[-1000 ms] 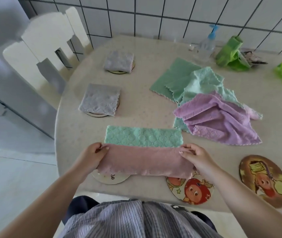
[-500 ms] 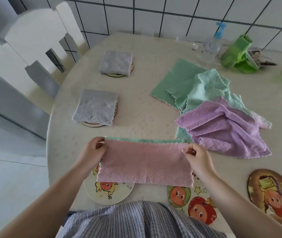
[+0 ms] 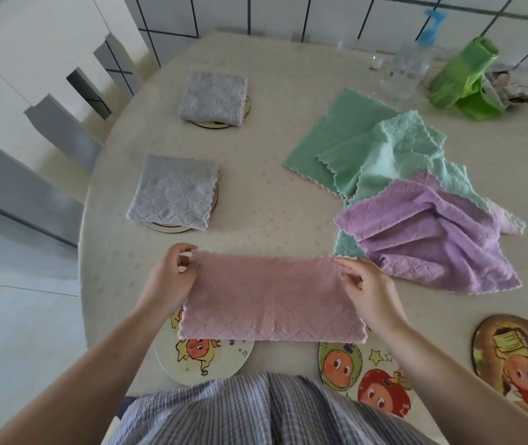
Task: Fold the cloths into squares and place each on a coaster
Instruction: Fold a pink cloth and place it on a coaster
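Note:
A pink cloth (image 3: 272, 300), folded in half into a long strip, lies at the table's near edge. My left hand (image 3: 169, 277) is at its far-left corner with fingers loosely spread. My right hand (image 3: 368, 290) pinches its far-right corner. The strip partly covers a white cartoon coaster (image 3: 204, 358) and the top of a fruit-face coaster (image 3: 362, 377). A third bare coaster (image 3: 519, 361) sits at the near right. Two grey folded cloths (image 3: 176, 194) (image 3: 214, 97) each rest on a coaster at the left.
A heap of unfolded cloths lies at the right: green ones (image 3: 381, 146) under a purple one (image 3: 432, 239). A spray bottle (image 3: 413, 59) and green bags (image 3: 464, 78) stand by the tiled wall. A white chair (image 3: 31, 72) is at the far left.
The near pink half has been brought over the green side, hiding it. My left hand's fingers have loosened at the corner.

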`<control>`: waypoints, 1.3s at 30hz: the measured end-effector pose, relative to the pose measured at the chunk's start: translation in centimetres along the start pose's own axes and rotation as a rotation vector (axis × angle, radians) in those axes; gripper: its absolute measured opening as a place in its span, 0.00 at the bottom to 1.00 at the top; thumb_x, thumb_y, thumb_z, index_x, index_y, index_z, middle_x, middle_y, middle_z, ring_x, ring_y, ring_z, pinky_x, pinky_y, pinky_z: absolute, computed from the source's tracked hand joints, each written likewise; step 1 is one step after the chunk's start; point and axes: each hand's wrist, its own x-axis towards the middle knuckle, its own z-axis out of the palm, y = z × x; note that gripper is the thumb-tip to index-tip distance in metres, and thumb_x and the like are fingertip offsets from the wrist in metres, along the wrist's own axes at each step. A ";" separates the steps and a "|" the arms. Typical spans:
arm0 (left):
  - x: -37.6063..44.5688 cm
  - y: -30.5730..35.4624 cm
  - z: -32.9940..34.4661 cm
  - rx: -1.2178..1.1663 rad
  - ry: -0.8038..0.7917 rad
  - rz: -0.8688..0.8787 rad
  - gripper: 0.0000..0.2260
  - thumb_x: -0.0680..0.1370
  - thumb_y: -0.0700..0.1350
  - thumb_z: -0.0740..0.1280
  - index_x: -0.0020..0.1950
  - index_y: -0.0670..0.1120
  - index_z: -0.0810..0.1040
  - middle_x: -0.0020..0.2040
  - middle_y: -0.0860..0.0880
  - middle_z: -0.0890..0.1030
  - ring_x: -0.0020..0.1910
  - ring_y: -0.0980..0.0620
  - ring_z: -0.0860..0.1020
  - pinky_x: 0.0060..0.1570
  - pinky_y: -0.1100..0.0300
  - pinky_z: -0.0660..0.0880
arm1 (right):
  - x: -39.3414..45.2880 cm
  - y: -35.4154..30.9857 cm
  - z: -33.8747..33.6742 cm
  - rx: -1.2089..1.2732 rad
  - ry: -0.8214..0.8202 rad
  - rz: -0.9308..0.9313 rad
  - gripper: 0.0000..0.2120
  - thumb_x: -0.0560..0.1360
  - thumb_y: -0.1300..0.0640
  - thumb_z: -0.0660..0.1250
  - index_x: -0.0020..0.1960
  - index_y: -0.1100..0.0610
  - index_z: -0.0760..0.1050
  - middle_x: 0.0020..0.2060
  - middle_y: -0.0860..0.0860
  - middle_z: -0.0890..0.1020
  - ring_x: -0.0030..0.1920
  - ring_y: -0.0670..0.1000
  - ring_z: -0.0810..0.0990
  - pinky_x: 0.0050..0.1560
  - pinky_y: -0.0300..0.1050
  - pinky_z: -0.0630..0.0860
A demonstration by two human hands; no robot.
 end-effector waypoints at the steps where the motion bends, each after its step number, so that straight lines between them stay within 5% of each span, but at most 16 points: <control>1: 0.0 0.0 0.0 0.005 0.000 -0.003 0.13 0.79 0.43 0.61 0.64 0.49 0.70 0.52 0.49 0.77 0.47 0.51 0.76 0.37 0.61 0.70 | 0.1 0.0 0.0 -0.002 -0.010 0.002 0.18 0.74 0.66 0.66 0.61 0.51 0.76 0.54 0.44 0.78 0.52 0.40 0.78 0.55 0.35 0.74; 5: -0.8 0.5 -0.1 0.116 0.059 0.067 0.17 0.78 0.43 0.63 0.66 0.47 0.69 0.58 0.49 0.73 0.49 0.52 0.75 0.46 0.58 0.72 | 0.0 -0.2 -0.1 -0.109 -0.019 0.024 0.20 0.73 0.62 0.68 0.64 0.53 0.74 0.65 0.49 0.71 0.60 0.46 0.72 0.58 0.41 0.71; 9: -2.7 0.6 0.5 0.469 0.131 0.555 0.15 0.74 0.41 0.66 0.61 0.45 0.75 0.60 0.48 0.75 0.56 0.49 0.75 0.56 0.51 0.73 | -1.8 -1.9 -0.2 -0.274 -0.033 -0.117 0.23 0.72 0.60 0.69 0.65 0.51 0.72 0.69 0.49 0.66 0.67 0.50 0.66 0.68 0.52 0.65; 13: -6.1 1.4 3.2 0.561 -0.155 0.747 0.10 0.77 0.49 0.58 0.52 0.53 0.78 0.51 0.56 0.79 0.51 0.56 0.76 0.53 0.56 0.74 | -4.4 -5.6 0.8 -0.209 -0.331 -0.189 0.10 0.76 0.55 0.65 0.56 0.51 0.77 0.52 0.44 0.79 0.46 0.40 0.76 0.51 0.39 0.76; 16: -7.7 1.7 5.2 0.609 -0.272 0.756 0.13 0.75 0.53 0.54 0.45 0.51 0.76 0.43 0.54 0.78 0.44 0.52 0.78 0.42 0.55 0.76 | -5.0 -7.3 2.6 -0.235 -0.447 -0.173 0.05 0.76 0.51 0.63 0.50 0.50 0.75 0.47 0.44 0.80 0.43 0.43 0.76 0.44 0.40 0.74; 21: -8.0 2.0 6.3 0.677 -0.271 0.602 0.09 0.77 0.53 0.58 0.49 0.52 0.75 0.48 0.53 0.77 0.49 0.51 0.75 0.42 0.58 0.68 | -4.8 -6.8 4.8 -0.364 -0.505 -0.145 0.09 0.73 0.51 0.62 0.52 0.48 0.75 0.47 0.48 0.81 0.49 0.52 0.79 0.47 0.49 0.77; 26: -7.5 1.5 5.0 0.661 -0.263 0.491 0.05 0.75 0.50 0.62 0.46 0.52 0.76 0.46 0.55 0.78 0.46 0.52 0.76 0.41 0.55 0.73 | -4.7 -5.4 3.9 -0.323 -0.490 -0.031 0.07 0.71 0.54 0.63 0.48 0.52 0.76 0.43 0.47 0.82 0.44 0.51 0.80 0.45 0.50 0.79; 30: -7.0 -0.3 2.2 0.588 -0.240 0.333 0.03 0.73 0.48 0.66 0.41 0.51 0.73 0.40 0.57 0.76 0.38 0.54 0.76 0.37 0.58 0.74 | -4.7 -3.1 1.0 -0.205 -0.469 0.115 0.02 0.73 0.54 0.68 0.42 0.48 0.75 0.39 0.42 0.80 0.38 0.44 0.80 0.42 0.40 0.78; 35: -6.6 -2.4 -0.9 0.488 -0.213 0.183 0.05 0.72 0.45 0.69 0.38 0.51 0.75 0.39 0.56 0.78 0.38 0.56 0.77 0.39 0.55 0.77 | -4.7 -1.1 -1.7 -0.114 -0.450 0.243 0.04 0.74 0.56 0.68 0.40 0.51 0.76 0.35 0.48 0.81 0.33 0.44 0.78 0.37 0.38 0.77; 39: -8.0 -1.4 0.0 0.564 -0.152 0.329 0.02 0.76 0.45 0.65 0.44 0.50 0.76 0.44 0.58 0.75 0.40 0.59 0.75 0.37 0.68 0.70 | -3.5 -2.9 -1.5 -0.099 -0.425 0.167 0.05 0.75 0.54 0.67 0.40 0.51 0.76 0.36 0.45 0.79 0.37 0.43 0.77 0.38 0.33 0.70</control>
